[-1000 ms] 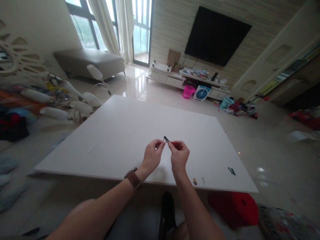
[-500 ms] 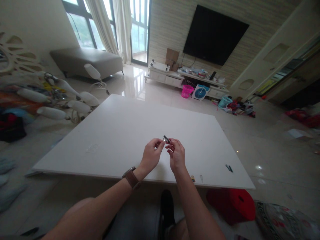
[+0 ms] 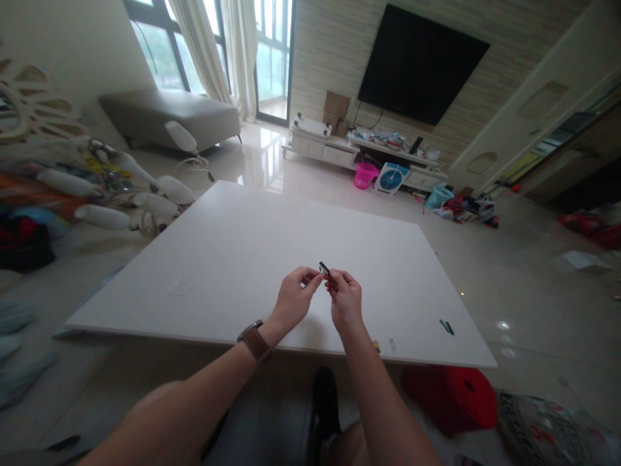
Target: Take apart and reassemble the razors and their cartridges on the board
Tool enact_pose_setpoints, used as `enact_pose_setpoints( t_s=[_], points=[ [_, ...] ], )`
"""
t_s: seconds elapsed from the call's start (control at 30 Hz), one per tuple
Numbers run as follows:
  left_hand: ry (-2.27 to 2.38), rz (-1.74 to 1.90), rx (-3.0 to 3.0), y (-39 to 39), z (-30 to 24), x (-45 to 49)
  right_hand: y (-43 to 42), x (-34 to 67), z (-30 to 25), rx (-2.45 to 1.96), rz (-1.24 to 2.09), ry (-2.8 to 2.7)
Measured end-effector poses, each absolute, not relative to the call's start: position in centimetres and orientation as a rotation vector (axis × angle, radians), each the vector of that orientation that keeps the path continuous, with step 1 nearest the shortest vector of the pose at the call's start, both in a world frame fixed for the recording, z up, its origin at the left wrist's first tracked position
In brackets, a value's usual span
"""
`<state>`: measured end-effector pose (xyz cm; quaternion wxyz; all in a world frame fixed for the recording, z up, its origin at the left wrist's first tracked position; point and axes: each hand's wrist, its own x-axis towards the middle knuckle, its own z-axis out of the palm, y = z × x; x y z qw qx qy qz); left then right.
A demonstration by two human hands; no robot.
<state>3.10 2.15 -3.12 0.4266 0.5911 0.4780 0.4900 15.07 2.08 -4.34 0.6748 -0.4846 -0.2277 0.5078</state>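
Note:
Over the white board (image 3: 262,259), my left hand (image 3: 297,294) and my right hand (image 3: 346,299) meet, fingertips nearly touching. Between them is a small dark, shiny piece (image 3: 324,266), slim and tilted, too small to name exactly. Both hands pinch it between thumb and fingers. A brown-strapped watch (image 3: 255,341) is on my left wrist. To the right on the board lies a dark green V-shaped item (image 3: 447,327). Close to the near edge are a small yellow item (image 3: 376,346) and a small clear one (image 3: 392,345). A thin clear piece (image 3: 179,286) lies to the left.
A chandelier with white shades (image 3: 158,205) stands against the board's left side. Below the near edge sit a red stool-like object (image 3: 449,398) and a printed sack (image 3: 543,427). Beyond are a pink basket (image 3: 365,175), a fan (image 3: 391,177) and a low cabinet (image 3: 320,147).
The small dark piece has turned slightly between my fingers, and my right fingers have closed in more tightly. The view has shifted a little.

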Motion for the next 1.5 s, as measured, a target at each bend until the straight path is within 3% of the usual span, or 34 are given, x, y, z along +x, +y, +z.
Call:
enact_pose_setpoints(
  t_s=[0.73,1.1,1.5],
  points=[
    [1.176,1.237,1.511,1.7,-2.8,3.3,2.1,15.1,-4.1,-1.066,1.13,-0.464],
    [1.144,1.233,0.925,3.0,-3.4,3.0,2.0,15.0,-4.1,-1.122,1.201,-0.452],
    [1.074,1.207,0.929,2.5,-3.1,3.1,1.8,14.8,-4.0,-1.164,1.193,-0.623]
  ],
)
